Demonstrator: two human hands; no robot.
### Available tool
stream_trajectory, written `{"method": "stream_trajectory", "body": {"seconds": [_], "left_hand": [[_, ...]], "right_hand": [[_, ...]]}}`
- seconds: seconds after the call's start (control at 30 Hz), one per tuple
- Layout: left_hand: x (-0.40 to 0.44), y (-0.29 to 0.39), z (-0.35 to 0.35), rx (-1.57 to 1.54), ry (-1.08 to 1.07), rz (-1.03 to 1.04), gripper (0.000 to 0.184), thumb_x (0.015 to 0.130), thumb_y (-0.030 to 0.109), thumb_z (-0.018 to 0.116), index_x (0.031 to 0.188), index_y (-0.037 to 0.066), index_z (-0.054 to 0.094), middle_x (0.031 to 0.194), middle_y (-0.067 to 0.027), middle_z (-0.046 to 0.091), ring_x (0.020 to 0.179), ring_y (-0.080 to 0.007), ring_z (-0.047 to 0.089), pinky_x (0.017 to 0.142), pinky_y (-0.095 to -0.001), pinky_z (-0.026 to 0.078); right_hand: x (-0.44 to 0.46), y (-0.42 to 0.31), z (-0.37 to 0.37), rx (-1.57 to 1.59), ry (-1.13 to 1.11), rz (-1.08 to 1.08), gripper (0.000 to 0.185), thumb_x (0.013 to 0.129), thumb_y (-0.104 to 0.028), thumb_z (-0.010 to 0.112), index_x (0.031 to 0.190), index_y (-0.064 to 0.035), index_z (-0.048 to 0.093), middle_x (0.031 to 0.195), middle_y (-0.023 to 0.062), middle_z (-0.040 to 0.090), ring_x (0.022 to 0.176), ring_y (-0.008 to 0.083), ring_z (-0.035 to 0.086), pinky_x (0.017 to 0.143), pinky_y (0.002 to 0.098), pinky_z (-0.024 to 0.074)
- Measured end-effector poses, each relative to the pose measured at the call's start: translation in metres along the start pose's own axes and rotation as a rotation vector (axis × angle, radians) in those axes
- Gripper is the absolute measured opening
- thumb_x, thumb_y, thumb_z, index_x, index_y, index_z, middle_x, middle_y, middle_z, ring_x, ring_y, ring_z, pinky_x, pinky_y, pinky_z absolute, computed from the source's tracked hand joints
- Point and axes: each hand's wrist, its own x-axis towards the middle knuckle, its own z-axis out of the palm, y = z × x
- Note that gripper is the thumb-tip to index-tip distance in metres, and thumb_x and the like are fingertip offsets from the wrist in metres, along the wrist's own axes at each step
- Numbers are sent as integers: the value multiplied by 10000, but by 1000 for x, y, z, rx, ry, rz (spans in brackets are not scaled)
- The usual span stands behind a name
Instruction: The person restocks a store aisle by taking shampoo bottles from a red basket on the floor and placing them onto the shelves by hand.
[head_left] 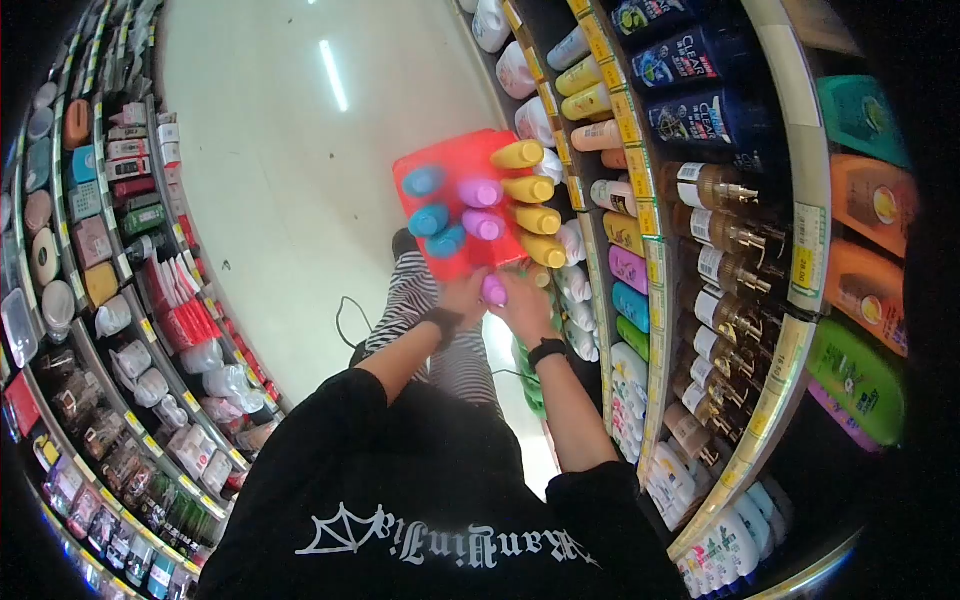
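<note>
A purple bottle (494, 291) stands between my two hands, cap end toward me. My left hand (462, 298) closes on its left side, and my right hand (526, 306) wraps its right side. Just beyond them is a red flat-topped stand or crate (408, 170); I cannot tell which. Three blue bottles (430, 220) stand on its left part. Two more purple bottles (483, 224) are in its middle, and several yellow bottles (535, 220) line its right side. Some fingertips are hidden or blurred.
Shelves of shampoo and pump bottles (715, 220) rise close on my right. Left of the aisle stand shelves with boxes and soap cases (130, 150). The pale floor (270, 200) lies between them. My striped trouser legs (405, 300) are below my arms, near a thin black cord (342, 315).
</note>
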Motion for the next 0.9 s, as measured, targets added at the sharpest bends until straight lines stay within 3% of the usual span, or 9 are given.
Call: {"method": "stream_trajectory", "body": {"seconds": [0.1,0.17,0.33,0.47,0.57,0.6,0.77,0.83,0.9], "left_hand": [[-9,21,-30,81,-103,62,499,764,262,631,1225,134,492,1012,-171,622,978,-328,597,893,-478,405],[-15,26,-39,157,-171,193,580,720,286,702,1199,49,477,1104,-228,557,1013,-395,543,867,-457,447],[-43,75,-88,-13,-394,263,568,703,279,740,1177,54,521,1087,-174,598,1009,-325,579,861,-401,464],[-74,107,-102,-41,-343,397,547,748,392,698,1124,26,545,1025,-192,599,953,-336,583,827,-402,459],[-95,133,-114,27,-287,553,596,741,475,694,1084,8,558,969,-196,615,899,-330,601,797,-395,465],[-101,152,-127,59,-426,458,608,748,481,689,1110,12,556,994,-192,620,918,-316,603,811,-380,463],[-127,215,-145,-151,-386,603,591,749,342,738,1195,13,531,1093,-148,621,1014,-229,596,897,-341,443],[-128,238,-150,-221,-437,635,559,753,286,744,1190,7,536,1115,-129,619,1032,-206,586,920,-328,433],[-125,255,-150,-203,-443,699,502,768,224,731,1178,2,545,1106,-108,620,1026,-183,579,919,-318,435]], "right_hand": [[-15,-25,-29,-80,-111,0,507,670,-292,724,1127,-141,564,1012,96,635,903,296,607,748,415,485],[-29,-40,-52,8,-114,30,490,658,-323,725,1097,-152,590,943,116,652,851,306,620,726,417,490],[-71,-67,-116,102,3,-36,417,639,-327,748,992,-132,643,822,145,650,771,328,626,670,403,499],[-110,-73,-154,157,181,-159,375,642,-328,760,919,-97,658,762,129,651,709,313,634,644,393,503],[-139,-87,-188,131,211,-118,494,650,-459,740,1007,-132,642,810,136,653,766,335,628,676,412,500],[-147,-92,-199,152,253,-131,502,657,-471,736,1005,-122,640,823,140,652,780,330,629,687,404,500],[-187,-107,-240,353,400,-110,549,714,-453,720,1102,-88,589,911,152,649,858,301,628,761,372,494],[-197,-101,-246,404,478,-210,561,739,-312,746,1173,-17,547,957,142,648,842,226,637,737,314,499],[-211,-102,-256,344,593,-276,581,755,-315,733,1205,-16,520,986,138,643,850,238,636,759,317,496]]}}
